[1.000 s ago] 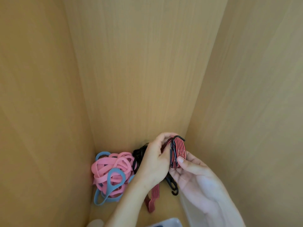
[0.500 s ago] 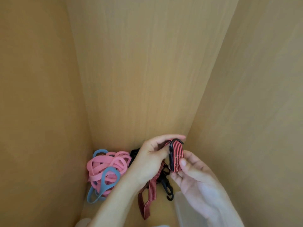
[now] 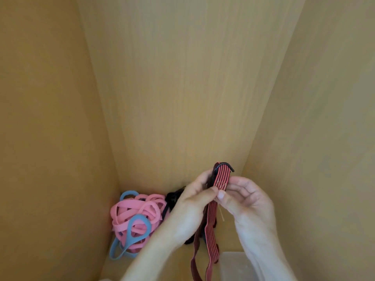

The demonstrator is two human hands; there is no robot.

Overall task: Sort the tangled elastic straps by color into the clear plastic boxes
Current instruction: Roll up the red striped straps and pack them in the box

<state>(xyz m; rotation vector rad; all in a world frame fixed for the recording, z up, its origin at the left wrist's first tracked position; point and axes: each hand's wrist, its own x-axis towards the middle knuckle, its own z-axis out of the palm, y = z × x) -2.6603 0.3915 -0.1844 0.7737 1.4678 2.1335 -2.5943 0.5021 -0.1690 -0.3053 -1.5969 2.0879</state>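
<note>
Both hands pinch a red elastic strap with black stripes (image 3: 222, 177) between thumb and fingertips, the left hand (image 3: 192, 201) on one side, the right hand (image 3: 245, 199) on the other. Compared with half a second ago, its folded end with a black plastic hook (image 3: 225, 164) stands higher above the fingertips and the tails hang straighter below them, so it seems freed for boxing. A tangle of pink and blue rubber bands (image 3: 138, 216) lies left of the left fingers. A clear plastic box (image 3: 233, 264) below the right fingers is cut off; black straps (image 3: 173, 196) behind the left hand are mostly hidden
</note>
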